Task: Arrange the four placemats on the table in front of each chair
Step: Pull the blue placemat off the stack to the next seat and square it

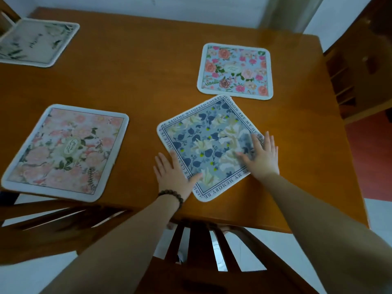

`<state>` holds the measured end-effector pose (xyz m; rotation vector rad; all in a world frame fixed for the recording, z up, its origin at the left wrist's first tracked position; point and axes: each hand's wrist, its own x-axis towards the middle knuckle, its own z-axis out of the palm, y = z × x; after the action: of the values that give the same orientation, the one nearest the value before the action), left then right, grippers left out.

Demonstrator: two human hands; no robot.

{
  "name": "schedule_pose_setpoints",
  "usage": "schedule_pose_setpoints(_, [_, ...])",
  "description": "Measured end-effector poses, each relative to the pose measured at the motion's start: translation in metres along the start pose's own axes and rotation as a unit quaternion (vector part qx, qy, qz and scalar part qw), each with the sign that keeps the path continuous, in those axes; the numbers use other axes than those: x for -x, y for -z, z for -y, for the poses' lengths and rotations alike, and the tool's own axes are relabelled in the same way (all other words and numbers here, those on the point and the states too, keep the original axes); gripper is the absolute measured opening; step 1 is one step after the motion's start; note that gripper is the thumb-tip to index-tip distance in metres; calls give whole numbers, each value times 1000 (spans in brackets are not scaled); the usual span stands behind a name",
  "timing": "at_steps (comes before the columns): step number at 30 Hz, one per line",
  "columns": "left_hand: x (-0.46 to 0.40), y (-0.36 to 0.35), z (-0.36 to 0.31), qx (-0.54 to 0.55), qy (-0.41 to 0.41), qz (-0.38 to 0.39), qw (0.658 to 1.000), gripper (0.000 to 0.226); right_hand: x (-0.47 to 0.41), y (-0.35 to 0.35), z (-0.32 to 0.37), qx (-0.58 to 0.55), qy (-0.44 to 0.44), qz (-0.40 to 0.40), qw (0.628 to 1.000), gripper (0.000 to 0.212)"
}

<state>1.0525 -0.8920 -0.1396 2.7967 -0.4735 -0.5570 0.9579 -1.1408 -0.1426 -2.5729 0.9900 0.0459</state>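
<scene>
Left hand and right hand, fingers straight and spread, press flat on the skewed blue floral square placemat lying on the brown wooden tabletop.

4 placemats lie on the table: 2 near, 2 far.

Head view, steeply down, close
</scene>
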Motion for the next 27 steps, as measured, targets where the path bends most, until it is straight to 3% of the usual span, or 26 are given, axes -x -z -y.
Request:
schedule_pose_setpoints(6, [30,-35,-24,-12,-15,0,1000,133,-34,4,-20,66,-12,67,995,101])
schedule_pose_setpoints(12, [22,-31,-18,-19,-39,6,999,130,-19,1,-9,43,-24,52,997,99])
schedule_pose_setpoints(19, [-24,5,15,-10,-77,42,996,124,42,-14,23,-23,-87,39,995,92])
schedule_pose_setpoints(23, [-52,28,32,-72,-97,75,990,120,99,-35,40,-35,-85,30,995,93])
schedule_pose_setpoints(27, [-63,42,33,-60,-112,101,987,119,135,-47,49,-49,-72,10,996,101])
